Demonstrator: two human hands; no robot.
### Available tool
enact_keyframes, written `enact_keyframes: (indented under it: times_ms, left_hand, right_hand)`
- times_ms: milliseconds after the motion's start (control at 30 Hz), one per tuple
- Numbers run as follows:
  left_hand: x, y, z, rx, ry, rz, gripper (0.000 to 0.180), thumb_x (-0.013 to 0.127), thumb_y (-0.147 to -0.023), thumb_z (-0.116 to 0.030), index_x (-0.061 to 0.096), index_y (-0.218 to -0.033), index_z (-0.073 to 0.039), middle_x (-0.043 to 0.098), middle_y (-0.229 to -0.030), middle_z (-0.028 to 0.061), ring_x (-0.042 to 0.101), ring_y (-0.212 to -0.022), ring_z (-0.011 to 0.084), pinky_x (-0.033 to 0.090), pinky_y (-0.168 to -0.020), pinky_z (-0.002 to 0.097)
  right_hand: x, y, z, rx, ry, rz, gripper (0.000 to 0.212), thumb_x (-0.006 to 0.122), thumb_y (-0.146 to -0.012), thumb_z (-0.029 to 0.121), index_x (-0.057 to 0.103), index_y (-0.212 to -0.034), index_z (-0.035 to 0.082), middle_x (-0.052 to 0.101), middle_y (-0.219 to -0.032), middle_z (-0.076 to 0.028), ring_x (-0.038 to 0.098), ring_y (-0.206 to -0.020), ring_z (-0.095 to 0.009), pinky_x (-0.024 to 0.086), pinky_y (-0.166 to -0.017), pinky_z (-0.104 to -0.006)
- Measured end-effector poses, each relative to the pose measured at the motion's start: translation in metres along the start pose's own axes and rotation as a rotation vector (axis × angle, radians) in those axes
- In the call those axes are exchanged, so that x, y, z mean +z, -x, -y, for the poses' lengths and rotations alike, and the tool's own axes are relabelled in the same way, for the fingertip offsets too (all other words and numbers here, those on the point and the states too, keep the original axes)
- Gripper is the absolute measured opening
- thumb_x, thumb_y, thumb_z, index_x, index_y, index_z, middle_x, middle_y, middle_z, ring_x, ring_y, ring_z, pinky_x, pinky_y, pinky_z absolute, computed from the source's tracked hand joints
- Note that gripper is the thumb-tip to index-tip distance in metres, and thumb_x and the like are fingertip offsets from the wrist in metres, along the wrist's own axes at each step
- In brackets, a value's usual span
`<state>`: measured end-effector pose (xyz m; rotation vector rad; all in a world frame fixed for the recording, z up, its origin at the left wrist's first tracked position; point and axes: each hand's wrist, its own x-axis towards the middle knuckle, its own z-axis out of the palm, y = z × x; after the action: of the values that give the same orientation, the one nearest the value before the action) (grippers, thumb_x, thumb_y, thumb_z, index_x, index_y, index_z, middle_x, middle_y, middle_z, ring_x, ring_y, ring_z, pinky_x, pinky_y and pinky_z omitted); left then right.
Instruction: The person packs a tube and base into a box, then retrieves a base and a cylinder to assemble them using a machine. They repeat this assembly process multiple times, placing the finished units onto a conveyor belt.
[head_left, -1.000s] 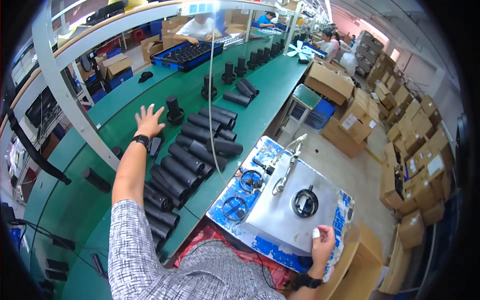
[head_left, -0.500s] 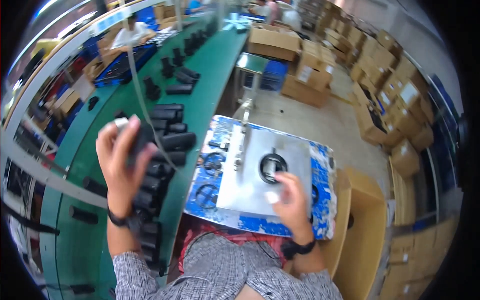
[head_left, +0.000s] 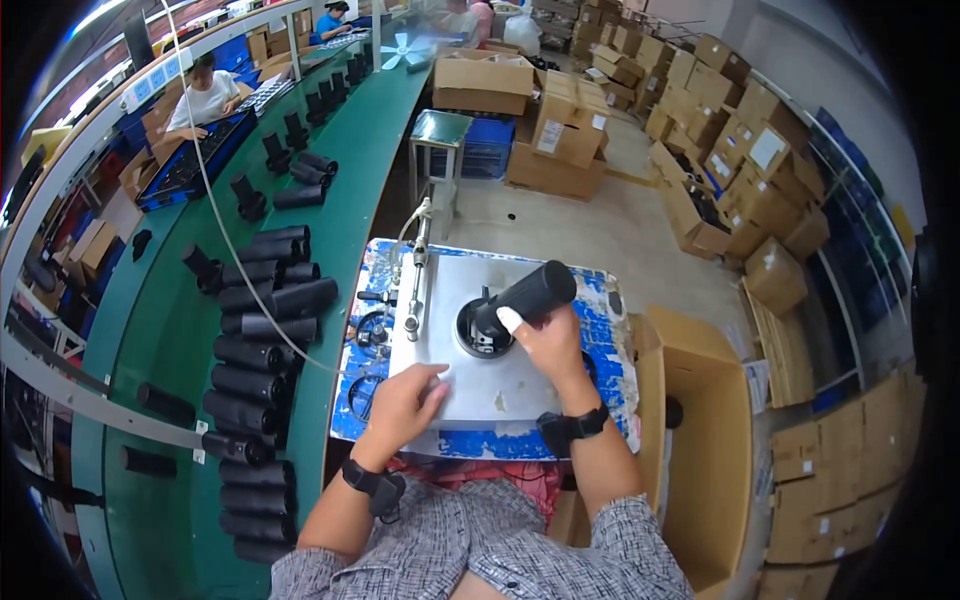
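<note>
My right hand [head_left: 552, 345] grips a black cylinder [head_left: 540, 290], which leans up to the right over a metal plate [head_left: 475, 400]. A white covering wraps the thumb. The cylinder's lower end meets a round black ring-shaped piece [head_left: 467, 345] on the plate; whether the two are joined I cannot tell. My left hand [head_left: 402, 408] rests by the plate's near left edge, thumb and fingers apart and nothing in them. A metal rod-like fixture [head_left: 416, 275] stands along the plate's left side, with black rings [head_left: 362, 398] on the blue surface beside it.
Rows of black cylinders [head_left: 247, 385] cover the green bench [head_left: 350, 200] to my left. An open cardboard box [head_left: 700, 450] stands at my right. A thin hose [head_left: 225, 225] hangs across the bench. Farther off, a person [head_left: 205, 100] sits across the bench, and cartons [head_left: 565, 125] are stacked.
My left hand has come from over the bench, where it held a dark object, down to the plate. My right hand, earlier apart from any cylinder, now grips one. The view has shifted.
</note>
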<state>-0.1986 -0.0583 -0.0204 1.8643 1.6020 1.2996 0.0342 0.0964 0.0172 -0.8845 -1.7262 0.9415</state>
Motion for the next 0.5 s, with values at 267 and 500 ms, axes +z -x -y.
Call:
enact_keyframes:
  times_ms: [267,500]
  left_hand:
    - [0.000,0.003,0.000,0.002,-0.024,-0.021,0.015,0.074,-0.099,-0.008,0.078,-0.113,-0.005,0.069,-0.090,0.0122,0.064,-0.066,0.0252,0.050,-0.060,0.0352]
    - [0.001,0.002,-0.001,0.050,-0.025,-0.022,0.014,0.073,-0.098,-0.006,0.079,-0.111,-0.004,0.069,-0.089,0.0119,0.065,-0.067,0.0268,0.051,-0.061,0.0356]
  right_hand:
    - [0.021,0.002,0.030,0.170,0.367,0.060,0.062,0.095,-0.080,0.031,0.065,-0.125,0.002,0.076,-0.102,-0.015,0.077,-0.093,-0.030,0.061,-0.086,-0.0391]
    - [0.031,0.002,0.002,-0.047,0.534,-0.064,0.064,0.097,-0.076,0.031,0.067,-0.124,0.003,0.078,-0.103,-0.020,0.079,-0.090,-0.031,0.062,-0.081,-0.0392]
